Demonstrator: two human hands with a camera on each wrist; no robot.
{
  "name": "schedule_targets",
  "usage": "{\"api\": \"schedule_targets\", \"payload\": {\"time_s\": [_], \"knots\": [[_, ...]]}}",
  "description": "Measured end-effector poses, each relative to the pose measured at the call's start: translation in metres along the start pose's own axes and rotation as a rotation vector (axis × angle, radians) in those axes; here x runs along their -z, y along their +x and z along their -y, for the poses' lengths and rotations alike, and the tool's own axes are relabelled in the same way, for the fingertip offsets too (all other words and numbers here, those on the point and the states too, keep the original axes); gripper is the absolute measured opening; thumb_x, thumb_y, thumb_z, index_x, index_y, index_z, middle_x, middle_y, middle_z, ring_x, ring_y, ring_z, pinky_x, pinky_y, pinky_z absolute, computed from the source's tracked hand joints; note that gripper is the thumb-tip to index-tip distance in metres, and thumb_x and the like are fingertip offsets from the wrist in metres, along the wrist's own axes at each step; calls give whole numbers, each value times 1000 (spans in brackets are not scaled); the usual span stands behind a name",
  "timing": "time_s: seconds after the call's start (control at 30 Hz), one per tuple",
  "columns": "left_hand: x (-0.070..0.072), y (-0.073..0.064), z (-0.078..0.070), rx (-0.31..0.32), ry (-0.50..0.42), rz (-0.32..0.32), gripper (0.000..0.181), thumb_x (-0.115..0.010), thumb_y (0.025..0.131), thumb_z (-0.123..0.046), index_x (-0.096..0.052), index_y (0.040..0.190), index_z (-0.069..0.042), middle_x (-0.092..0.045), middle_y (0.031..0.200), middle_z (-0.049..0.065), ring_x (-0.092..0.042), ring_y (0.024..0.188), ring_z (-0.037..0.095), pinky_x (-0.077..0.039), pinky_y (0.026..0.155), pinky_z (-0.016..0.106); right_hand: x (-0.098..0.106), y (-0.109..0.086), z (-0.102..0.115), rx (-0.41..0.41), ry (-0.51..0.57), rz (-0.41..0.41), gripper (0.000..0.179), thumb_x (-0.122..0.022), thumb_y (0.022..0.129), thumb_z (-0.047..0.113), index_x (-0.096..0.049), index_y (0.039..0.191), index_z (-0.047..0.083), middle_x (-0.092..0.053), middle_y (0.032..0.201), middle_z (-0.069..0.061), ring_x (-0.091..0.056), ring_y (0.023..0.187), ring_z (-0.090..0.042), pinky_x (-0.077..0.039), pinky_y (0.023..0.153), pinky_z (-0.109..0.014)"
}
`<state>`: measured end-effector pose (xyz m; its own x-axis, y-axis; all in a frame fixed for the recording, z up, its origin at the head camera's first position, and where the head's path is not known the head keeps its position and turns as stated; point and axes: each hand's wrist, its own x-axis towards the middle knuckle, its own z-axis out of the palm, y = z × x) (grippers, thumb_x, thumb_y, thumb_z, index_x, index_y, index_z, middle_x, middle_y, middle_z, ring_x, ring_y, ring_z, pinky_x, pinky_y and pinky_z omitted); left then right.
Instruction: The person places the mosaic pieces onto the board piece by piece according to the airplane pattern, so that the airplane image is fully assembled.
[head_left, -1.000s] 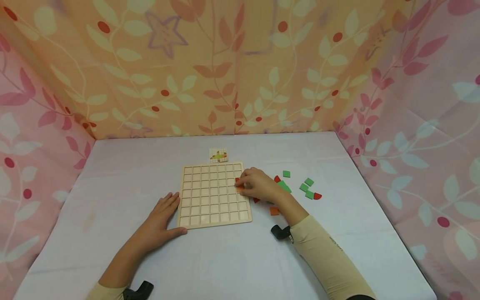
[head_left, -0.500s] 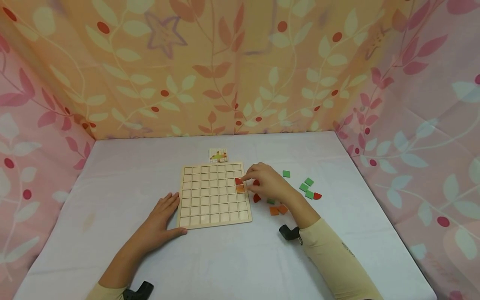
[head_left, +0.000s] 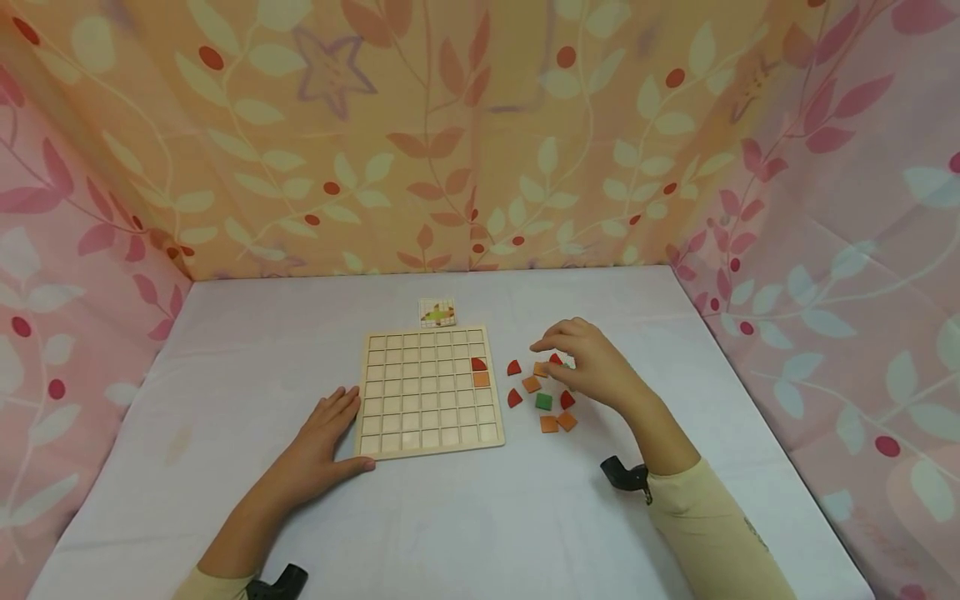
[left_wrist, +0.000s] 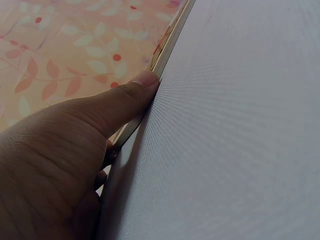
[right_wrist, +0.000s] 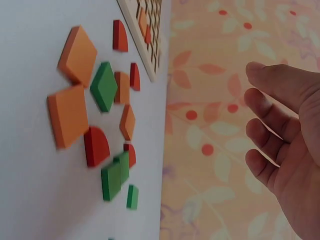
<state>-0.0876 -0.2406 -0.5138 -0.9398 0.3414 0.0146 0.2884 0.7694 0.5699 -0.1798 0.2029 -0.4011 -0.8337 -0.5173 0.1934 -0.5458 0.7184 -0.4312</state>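
Note:
A wooden grid board (head_left: 420,392) lies mid-table, with a red quarter-round tile (head_left: 478,364) and an orange square tile (head_left: 481,379) in two cells by its right edge. My left hand (head_left: 322,450) rests at the board's lower left corner, thumb along the near edge and fingers by the left side. The left wrist view shows that thumb (left_wrist: 145,80) touching the rim. Above the loose tiles right of the board hovers my right hand (head_left: 592,362), fingers loosely bent. Nothing shows between its fingers in the right wrist view.
Loose orange tiles (right_wrist: 70,115), green tiles (right_wrist: 104,87) and red tiles (right_wrist: 97,147) lie right of the board. A small pattern card (head_left: 437,312) sits behind the board. Patterned cloth (head_left: 465,142) walls the table at the back and sides.
My right hand has left the red and orange tiles in the board's cells and moved right over the loose tiles. The left hand stays at the board's corner.

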Motion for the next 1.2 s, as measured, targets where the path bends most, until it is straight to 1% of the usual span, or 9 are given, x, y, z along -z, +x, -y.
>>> {"api": "schedule_targets", "payload": {"time_s": [0.27,0.33,0.43,0.6,0.7,0.83,1.03,1.13,1.2], "knots": [[-1,0,-1,7,7,6,114,-80,79,-62,-28,161,-2,-21,171,10,-9,159,34,-4,131,43,19,-35,-23,-32,32,-113,28,-82,88,14,-78,116,18,-68,114,3,-56,113,-18,-54,94,-44],[-1,0,-1,5,10,4,114,-80,79,-63,-28,161,-2,-21,171,10,-10,159,34,-5,131,44,22,-44,-30,-31,25,-146,30,-83,87,12,-77,116,18,-68,114,4,-56,112,-17,-53,91,-40],[-1,0,-1,1,13,3,114,-79,79,-63,-28,161,-2,-21,171,10,-10,159,34,-4,131,43,26,-57,-41,-63,8,-172,31,-83,87,12,-77,116,19,-69,113,5,-56,112,-17,-52,92,-41],[0,0,0,-2,11,0,114,-79,80,-63,-28,161,-2,-21,171,10,-9,159,33,-2,131,40,28,-78,-58,-144,1,-189,29,-83,87,15,-77,115,21,-69,112,5,-55,113,-17,-52,94,-48],[-1,0,1,-3,9,-3,114,-78,80,-64,-28,161,-2,-21,171,10,-10,159,33,-2,131,40,28,-89,-69,-166,-10,-202,30,-83,87,16,-77,115,22,-69,113,4,-55,112,-17,-51,93,-44],[-1,-1,1,0,6,-4,114,-78,79,-64,-28,161,-2,-21,171,10,-10,159,34,-2,131,40,25,-103,-82,-180,-25,-207,30,-83,87,16,-77,116,18,-69,114,2,-55,110,-18,-50,91,-39],[0,-1,-1,6,-1,-4,113,-80,79,-61,-29,161,-2,-21,171,10,-10,159,34,-3,131,41,20,-117,-94,-254,4,-185,28,-81,88,16,-77,116,12,-70,113,-3,-55,110,-23,-49,82,-42],[0,-1,-1,7,-2,-5,113,-80,79,-61,-29,161,-2,-21,171,10,-10,159,34,-3,131,42,17,-122,-98,-296,21,-169,27,-80,90,16,-77,116,11,-71,113,-6,-56,109,-25,-49,81,-43],[0,-2,-1,7,-1,-6,113,-80,79,-62,-29,161,-2,-21,171,10,-10,159,34,-3,131,41,15,-123,-101,-302,21,-164,27,-79,90,16,-77,116,10,-71,112,-7,-57,107,-26,-49,81,-44]]}}
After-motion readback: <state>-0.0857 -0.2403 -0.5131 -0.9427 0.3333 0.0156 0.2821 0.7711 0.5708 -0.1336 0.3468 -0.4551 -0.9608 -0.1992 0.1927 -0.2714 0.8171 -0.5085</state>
